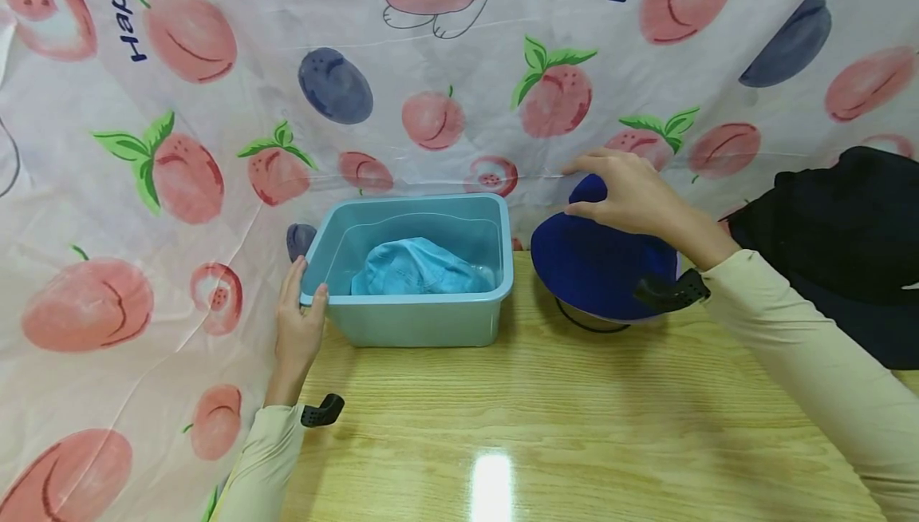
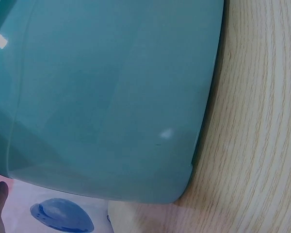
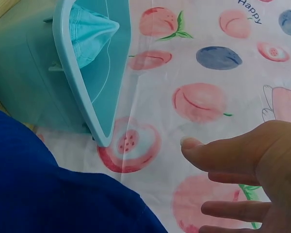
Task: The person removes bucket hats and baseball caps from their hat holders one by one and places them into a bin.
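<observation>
A light blue plastic tub stands on the table against the patterned cloth, with a crumpled turquoise fabric cap inside. My left hand grips the tub's front left corner, thumb at the front rim and fingers along the left side. In the left wrist view, the tub wall fills most of the picture. Right of the tub lies a dark blue hat, a black cord showing beneath its edge. Above it hovers my right hand, thumb and fingers spread apart with nothing between them.
Black hats are heaped at the far right, beside my right forearm. Behind everything hangs a fruit-print cloth, which also runs down the left side. The wooden table extends toward me, with a bright light reflection on it.
</observation>
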A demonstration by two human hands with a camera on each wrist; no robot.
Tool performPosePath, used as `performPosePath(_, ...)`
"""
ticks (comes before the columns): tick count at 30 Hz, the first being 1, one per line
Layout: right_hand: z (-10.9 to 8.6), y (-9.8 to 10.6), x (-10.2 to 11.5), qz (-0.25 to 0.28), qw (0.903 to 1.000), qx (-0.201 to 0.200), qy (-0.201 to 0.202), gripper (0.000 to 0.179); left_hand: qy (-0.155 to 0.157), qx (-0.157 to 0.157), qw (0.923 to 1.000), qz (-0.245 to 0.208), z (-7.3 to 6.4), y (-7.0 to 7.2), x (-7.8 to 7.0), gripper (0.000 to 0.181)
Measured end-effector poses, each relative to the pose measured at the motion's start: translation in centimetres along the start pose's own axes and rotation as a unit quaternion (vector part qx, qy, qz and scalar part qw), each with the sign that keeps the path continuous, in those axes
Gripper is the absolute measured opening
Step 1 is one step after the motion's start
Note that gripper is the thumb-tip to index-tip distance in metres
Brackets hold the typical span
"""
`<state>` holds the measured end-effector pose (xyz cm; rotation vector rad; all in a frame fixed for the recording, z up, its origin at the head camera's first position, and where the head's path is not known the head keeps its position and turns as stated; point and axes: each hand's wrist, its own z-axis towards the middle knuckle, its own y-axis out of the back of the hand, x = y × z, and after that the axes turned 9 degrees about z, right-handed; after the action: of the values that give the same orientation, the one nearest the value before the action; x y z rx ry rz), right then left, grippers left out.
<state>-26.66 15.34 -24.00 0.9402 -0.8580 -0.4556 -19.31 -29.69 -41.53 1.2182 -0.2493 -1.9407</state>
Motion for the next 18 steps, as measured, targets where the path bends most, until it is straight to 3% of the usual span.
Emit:
performPosePath(8,-0.4,0.4,-0.4,-0.013,0.9998,0.010,-0.007,0.048,-0.003,-0.002,1.0000,0.001,0.0,0.0,0.3,0.056)
performPosePath(18,-1.3,0.8,-1.5,-0.026,0.9981,0.034,-0.045,0.054,-0.002,0.000,1.0000,0.000,0.0,0.0,0.3,0.057)
